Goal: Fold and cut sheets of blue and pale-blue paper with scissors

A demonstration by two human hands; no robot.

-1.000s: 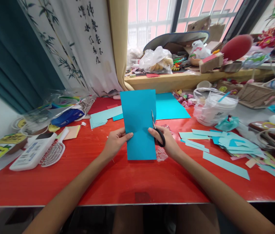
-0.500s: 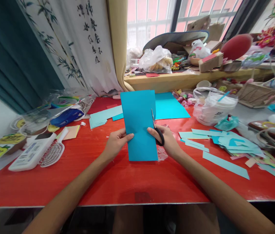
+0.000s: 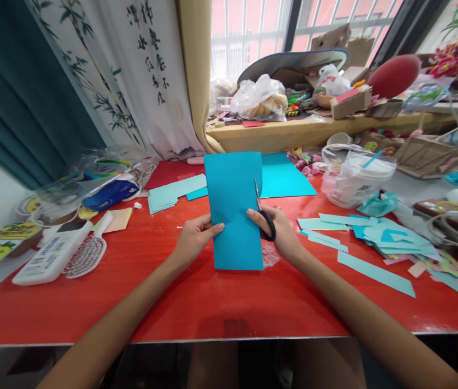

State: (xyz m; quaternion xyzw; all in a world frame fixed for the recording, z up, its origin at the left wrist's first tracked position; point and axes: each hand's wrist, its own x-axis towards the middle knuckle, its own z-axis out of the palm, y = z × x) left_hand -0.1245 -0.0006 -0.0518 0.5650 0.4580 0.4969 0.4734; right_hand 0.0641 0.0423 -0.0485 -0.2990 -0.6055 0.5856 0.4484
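A tall blue sheet of paper [image 3: 234, 200] is held upright in front of me, over the red table. My left hand [image 3: 199, 233] pinches its left edge, thumb on the near face and fingers behind. My right hand [image 3: 279, 227] is closed around black-handled scissors [image 3: 268, 224] beside the right edge; its thumb also presses near the paper. The scissors' blade points up along that edge, and part of it shows against the blue. Behind the upright sheet lies another bright blue sheet [image 3: 287, 175], flat on the table.
Pale blue strips [image 3: 176, 192] lie left of the paper. On the right are loose paper strips [image 3: 377, 274] and a bagged white tub [image 3: 369, 175]. A hairbrush [image 3: 88, 253] and white box [image 3: 52, 256] stand left on the red table [image 3: 164, 319]. The windowsill [image 3: 277, 132] holds clutter.
The upright blue sheet and the scissors have shifted very slightly to the right, the sheet's top most of all. Both hands keep their hold.
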